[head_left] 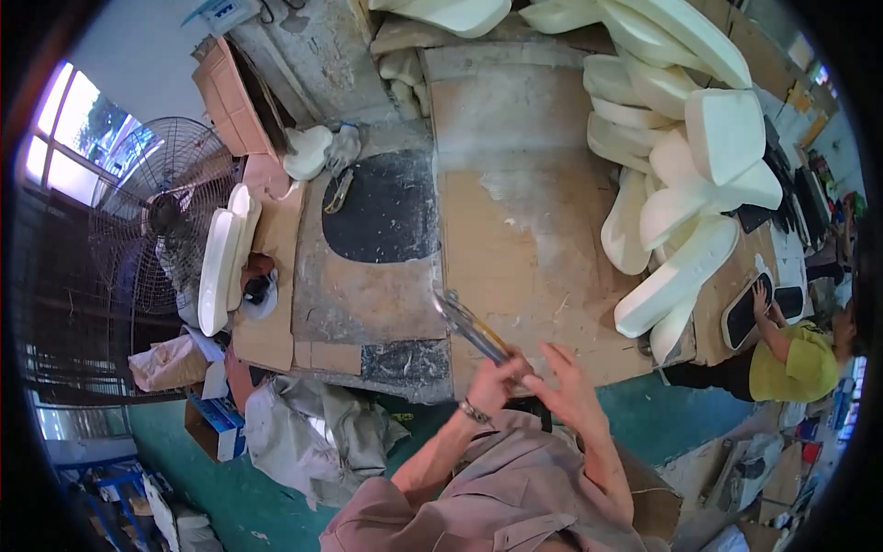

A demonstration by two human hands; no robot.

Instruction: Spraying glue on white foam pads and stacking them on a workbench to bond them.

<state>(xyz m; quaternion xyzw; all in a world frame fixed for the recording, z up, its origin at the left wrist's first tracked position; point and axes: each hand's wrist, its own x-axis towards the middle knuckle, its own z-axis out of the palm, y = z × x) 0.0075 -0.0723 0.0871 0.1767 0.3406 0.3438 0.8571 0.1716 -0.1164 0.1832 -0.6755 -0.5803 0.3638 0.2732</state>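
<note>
Workbench (524, 248), hands gripping brush (469, 327), foam pads (685, 156)

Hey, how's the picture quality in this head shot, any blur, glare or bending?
Head view: strong fisheye, the workbench edges bow and the corners go black; the window at left is blown out; the tool in the left hand is motion-blurred; the foam pads look evenly lit.

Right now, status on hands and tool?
Left hand grips long brush-like tool. Right hand open beside it. Black pad on workbench ahead.
</note>
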